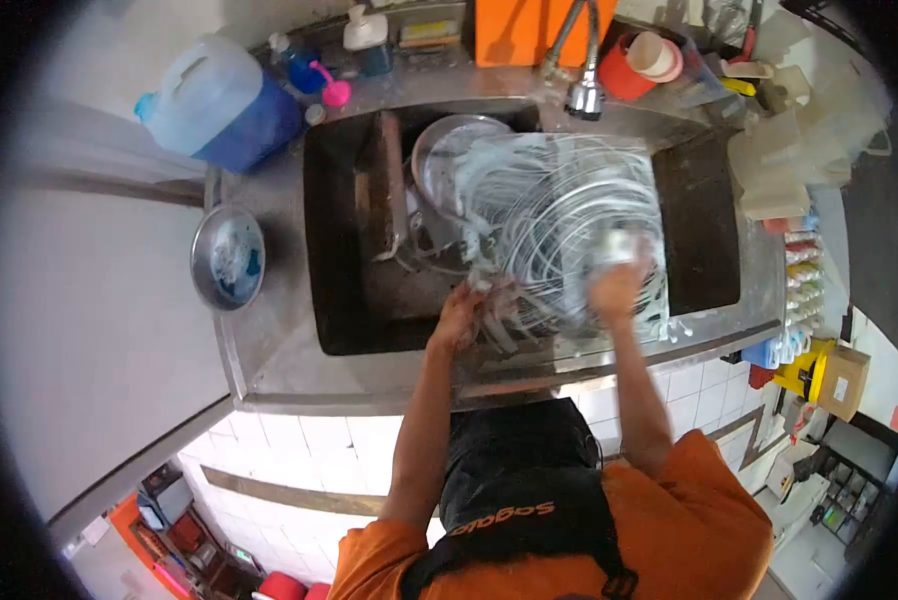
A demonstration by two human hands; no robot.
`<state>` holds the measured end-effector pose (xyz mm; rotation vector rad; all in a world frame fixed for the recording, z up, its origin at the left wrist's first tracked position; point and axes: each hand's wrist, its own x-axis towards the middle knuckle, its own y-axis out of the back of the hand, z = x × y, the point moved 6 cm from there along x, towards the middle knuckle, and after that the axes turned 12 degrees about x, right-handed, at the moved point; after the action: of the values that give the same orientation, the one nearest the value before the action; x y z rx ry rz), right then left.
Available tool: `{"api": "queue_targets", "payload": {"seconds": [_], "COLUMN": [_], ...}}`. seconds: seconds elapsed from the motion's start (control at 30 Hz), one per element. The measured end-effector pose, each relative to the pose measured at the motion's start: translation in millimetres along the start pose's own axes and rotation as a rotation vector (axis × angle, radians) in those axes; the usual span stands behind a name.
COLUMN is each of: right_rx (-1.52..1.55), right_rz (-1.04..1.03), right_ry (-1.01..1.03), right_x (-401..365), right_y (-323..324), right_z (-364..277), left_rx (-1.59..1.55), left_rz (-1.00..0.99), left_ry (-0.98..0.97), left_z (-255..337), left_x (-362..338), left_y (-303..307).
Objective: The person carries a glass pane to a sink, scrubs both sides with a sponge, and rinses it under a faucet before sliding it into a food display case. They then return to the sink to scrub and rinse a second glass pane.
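Observation:
A flat rectangular sheet (559,180), covered in curved streaks of white foam, lies across the sink. My right hand (619,285) is closed round a pale scrubbing pad (619,247), blurred by motion, on the right part of the sheet. At the sheet's lower left corner, my left hand (461,315) is closed on its edge, with foam on the fingers. Left of the sheet, a round metal lid or pan (439,165) shows partly in the sink basin (334,280).
A pan with blue liquid (229,258) stands on the left counter. Behind the sink are a blue jug (224,105), soap bottles (367,40), an orange board (499,30), a faucet (584,98) and a red container (624,70). Plastic tubs (769,170) stand at the right.

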<state>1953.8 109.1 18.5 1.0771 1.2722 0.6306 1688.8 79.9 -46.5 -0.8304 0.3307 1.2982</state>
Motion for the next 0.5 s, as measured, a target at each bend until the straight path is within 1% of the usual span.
{"api": "queue_targets", "payload": {"seconds": [0.03, 0.07, 0.1, 0.13, 0.17, 0.23, 0.3, 0.33, 0.4, 0.43, 0.47, 0.5], "right_rx": [-0.002, 0.154, 0.308, 0.458, 0.459, 0.573, 0.473, 0.012, -0.097, -0.246, -0.402, 0.067], "right_rz": [0.015, 0.125, 0.249, 0.374, 0.385, 0.65, 0.495, 0.54, 0.712, 0.333, -0.029, 0.142], "right_ry": [-0.016, 0.212, 0.446, 0.686, 0.683, 0.63, 0.364, -0.018, 0.107, 0.028, -0.031, 0.261], "right_x": [-11.6, -44.1, -75.1, -99.4, -102.5, -106.4, -71.7, -50.0, -22.0, -27.2, -45.1, -58.8], "right_y": [-3.8, -13.5, -20.7, -22.1, -26.7, -19.9, -13.3, -6.8, -41.1, -25.7, -10.1, -21.2], "right_z": [-23.1, -58.7, -87.6, -102.6, -89.0, -17.5, 61.3, 75.7, 92.6, 41.7, -22.9, -64.7], "left_rx": [-0.034, -0.025, 0.016, 0.057, -0.134, -0.145, -0.171, -0.179, -0.178, -0.197, -0.22, -0.243], "left_rz": [0.006, -0.013, -0.044, -0.07, -0.173, -0.188, -0.201, -0.186, -0.225, -0.185, -0.194, -0.196], "left_ry": [-0.002, 0.01, -0.024, -0.058, -0.092, -0.113, -0.143, -0.159, -0.124, -0.162, -0.107, -0.046], "left_z": [0.3, -2.7, 1.3, 3.4, -10.2, 5.8, 5.6, 9.0, 17.7, 18.9, 14.8, 7.8], "left_x": [3.2, 0.5, 2.6, 3.7, 12.5, 3.1, -0.4, -3.2, -7.9, -9.6, -6.9, -5.3], "left_y": [-0.9, -1.7, -2.2, -1.0, 2.4, -6.5, -8.3, -8.7, -13.8, -12.0, -12.2, -8.6]}}
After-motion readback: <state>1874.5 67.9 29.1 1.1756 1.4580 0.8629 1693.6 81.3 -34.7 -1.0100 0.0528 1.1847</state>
